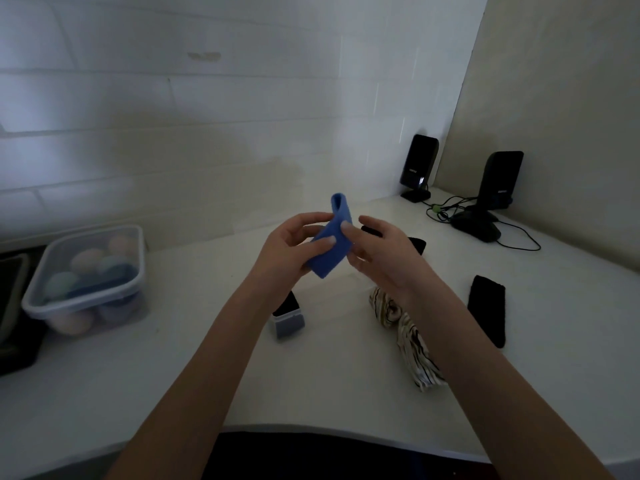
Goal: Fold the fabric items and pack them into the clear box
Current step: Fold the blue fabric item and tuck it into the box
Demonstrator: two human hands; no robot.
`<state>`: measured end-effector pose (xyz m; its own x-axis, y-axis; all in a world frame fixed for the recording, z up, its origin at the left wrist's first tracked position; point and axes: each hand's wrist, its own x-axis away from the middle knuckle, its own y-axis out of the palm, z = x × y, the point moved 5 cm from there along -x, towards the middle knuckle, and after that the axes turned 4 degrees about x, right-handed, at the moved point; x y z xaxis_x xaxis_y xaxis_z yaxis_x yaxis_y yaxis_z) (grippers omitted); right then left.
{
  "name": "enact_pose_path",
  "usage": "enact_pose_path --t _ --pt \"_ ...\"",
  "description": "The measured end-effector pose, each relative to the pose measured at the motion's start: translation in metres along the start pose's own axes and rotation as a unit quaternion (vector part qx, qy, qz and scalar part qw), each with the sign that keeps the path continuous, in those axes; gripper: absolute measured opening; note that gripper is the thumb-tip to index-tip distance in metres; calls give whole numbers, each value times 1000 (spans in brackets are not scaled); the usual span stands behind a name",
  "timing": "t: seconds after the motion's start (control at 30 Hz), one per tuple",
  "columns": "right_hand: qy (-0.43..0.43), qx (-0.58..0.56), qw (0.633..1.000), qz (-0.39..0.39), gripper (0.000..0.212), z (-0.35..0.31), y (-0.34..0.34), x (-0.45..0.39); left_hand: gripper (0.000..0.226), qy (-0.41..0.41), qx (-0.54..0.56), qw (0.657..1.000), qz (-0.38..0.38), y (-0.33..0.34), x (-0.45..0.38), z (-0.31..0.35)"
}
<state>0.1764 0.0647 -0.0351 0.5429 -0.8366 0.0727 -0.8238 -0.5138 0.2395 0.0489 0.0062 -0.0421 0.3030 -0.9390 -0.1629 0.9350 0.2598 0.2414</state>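
Both hands raised above the desk (346, 393) middle, left hand (287, 251) and right hand (377, 251) pinched a folded blue cloth (330, 247) between them, clear box (88, 275) sat near the desk's left edge, holding pastel rolled bundles (86, 259).

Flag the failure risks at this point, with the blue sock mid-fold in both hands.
1. The blue sock is held in the air only by fingertips of the left hand and right hand; its upper loop stands free and could unroll or slip.
2. The clear box at far left already looks crowded with rolled items, so another may not seat.
3. The black sock and striped fabric lie under the right forearm's path and could get dragged.
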Motion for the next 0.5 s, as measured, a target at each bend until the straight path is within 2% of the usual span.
enact_pose_path --t 0.17,0.23,0.3,0.4,0.5 --pt "15 -100 990 -101 43 -1 7 -1 30 22 -4 999 -23 -3 1 1" --pt "-23 -108 989 -101 35 -6 7 -2 29 39 -38 998 7 -7 -1 2" --pt "-77 -89 990 -78 28 -10 6 -4 24 45 -104 991 78 -14 -3 2" --pt "-173 -4 984 -41 23 -17 5 -5 25 16 -131 983 129 -16 -4 -1" --pt "-261 198 944 24 23 -25 5 -1 29 -110 -40 986 121 -8 -1 -10"
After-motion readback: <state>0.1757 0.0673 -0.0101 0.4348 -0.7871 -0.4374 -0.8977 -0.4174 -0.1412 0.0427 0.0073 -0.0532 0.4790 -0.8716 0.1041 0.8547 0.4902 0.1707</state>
